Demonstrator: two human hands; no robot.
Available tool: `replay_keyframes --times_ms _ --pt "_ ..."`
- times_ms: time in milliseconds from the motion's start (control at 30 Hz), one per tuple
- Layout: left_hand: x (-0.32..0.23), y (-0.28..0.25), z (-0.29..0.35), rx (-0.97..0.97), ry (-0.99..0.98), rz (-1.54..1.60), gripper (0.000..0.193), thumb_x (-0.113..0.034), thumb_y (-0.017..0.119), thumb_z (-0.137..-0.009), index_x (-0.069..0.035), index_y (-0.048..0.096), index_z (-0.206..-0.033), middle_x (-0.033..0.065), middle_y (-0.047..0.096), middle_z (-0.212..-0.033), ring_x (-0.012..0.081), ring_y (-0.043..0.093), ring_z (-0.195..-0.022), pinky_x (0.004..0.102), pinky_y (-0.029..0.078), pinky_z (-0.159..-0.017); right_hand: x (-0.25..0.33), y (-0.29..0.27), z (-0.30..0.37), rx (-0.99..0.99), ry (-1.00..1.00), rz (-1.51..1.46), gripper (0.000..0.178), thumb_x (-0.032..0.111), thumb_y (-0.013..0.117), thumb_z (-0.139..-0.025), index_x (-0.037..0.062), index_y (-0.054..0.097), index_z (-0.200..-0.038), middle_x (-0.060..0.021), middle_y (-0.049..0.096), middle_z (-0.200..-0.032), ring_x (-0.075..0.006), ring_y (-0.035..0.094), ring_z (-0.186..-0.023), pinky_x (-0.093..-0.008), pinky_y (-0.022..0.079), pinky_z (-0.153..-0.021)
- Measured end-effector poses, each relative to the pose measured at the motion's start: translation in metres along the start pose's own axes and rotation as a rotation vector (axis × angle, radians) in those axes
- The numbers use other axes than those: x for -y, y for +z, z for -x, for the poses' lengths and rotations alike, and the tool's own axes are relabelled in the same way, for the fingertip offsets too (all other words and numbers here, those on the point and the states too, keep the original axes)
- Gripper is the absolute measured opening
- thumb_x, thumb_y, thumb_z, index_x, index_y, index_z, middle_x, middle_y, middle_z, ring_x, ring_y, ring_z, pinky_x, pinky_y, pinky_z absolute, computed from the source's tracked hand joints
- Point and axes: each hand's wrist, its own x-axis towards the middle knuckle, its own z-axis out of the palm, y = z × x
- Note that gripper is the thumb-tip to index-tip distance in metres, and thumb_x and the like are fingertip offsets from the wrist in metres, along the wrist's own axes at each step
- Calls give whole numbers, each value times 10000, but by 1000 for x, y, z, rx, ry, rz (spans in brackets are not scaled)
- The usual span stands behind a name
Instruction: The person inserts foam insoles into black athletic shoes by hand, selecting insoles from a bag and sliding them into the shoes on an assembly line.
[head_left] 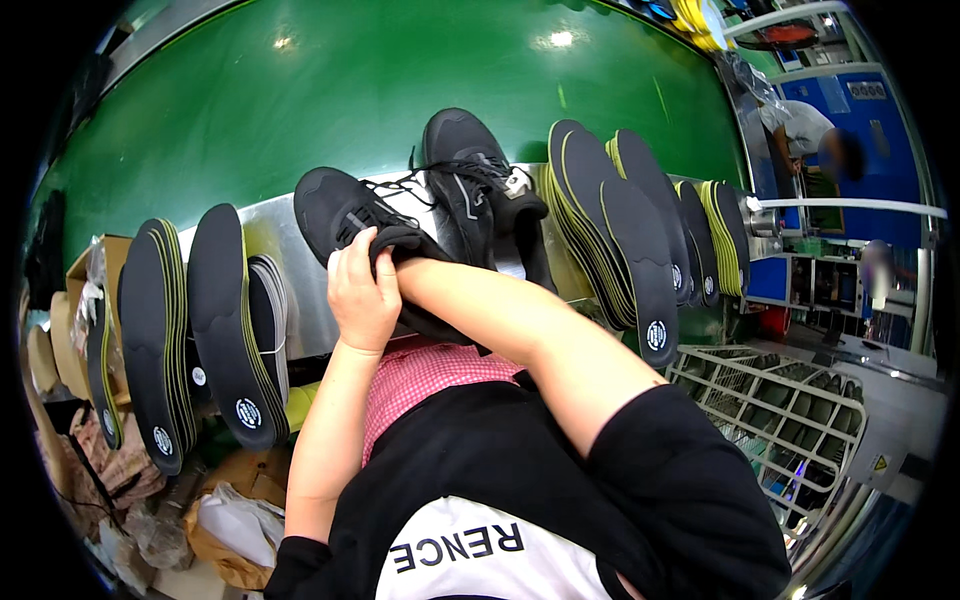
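Two black lace-up shoes stand side by side at the edge of the green surface, toes pointing away from me. On the left shoe (335, 208), my left hand (362, 292) is closed on the collar, its fingers bent over the edge. My right forearm (480, 295) crosses from the right and runs into that same shoe's opening. The right hand is hidden inside, so its fingers do not show. Beside it, the right shoe (470, 165) is untouched, with loose laces, a small pale tag and its opening toward me.
Stacks of black insoles with yellow-green edges (150, 330) line the left side, and more insoles (640, 240) the right. The green work surface (330, 80) stretches beyond the shoes. A white wire rack (770, 410) stands low at right. Another person (805, 135) is at the far right.
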Motion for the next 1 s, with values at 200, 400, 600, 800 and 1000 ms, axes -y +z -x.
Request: replay_keyframes --times_ms 200,400,600,800,1000 --pt "8 1 -1 -34 19 35 228 -91 539 -782 -35 522 -1002 131 565 -819 313 520 -751 379 418 -681 10 -21 70 232 -308 744 489 272 518 -774 24 472 -1193 -152 474 -1211 -262 404 -1164 -379 217 -1012" --pt "0 -1 -5 41 -21 35 225 -103 533 -786 -38 525 -1001 125 571 -879 313 522 -792 383 422 -702 11 -34 120 416 -232 312 811 427 513 -773 -143 193 -1252 -226 594 -956 -283 559 -984 -389 232 -1016" --pt "-8 -8 -10 89 33 -68 211 -80 549 -771 -39 525 -976 108 572 -862 306 515 -770 375 421 -685 8 -26 116 360 -170 272 709 135 509 -680 -122 212 -1269 -211 609 -915 -269 580 -942 -365 304 -976" --pt "10 -33 -26 26 143 -284 281 -15 528 -744 -54 525 -1022 113 570 -862 285 523 -787 356 425 -692 -13 -47 183 -638 -379 -184 317 173 590 -729 21 526 -999 -141 594 -907 -322 552 -851 -387 427 -783" --pt "-58 -38 -58 313 246 -300 393 -193 654 -671 -69 537 -1025 118 511 -1049 281 470 -995 397 350 -850 -141 -40 275 -844 778 194 505 415 640 -692 33 530 -1003 -158 534 -1004 -328 489 -980 -429 420 -795"
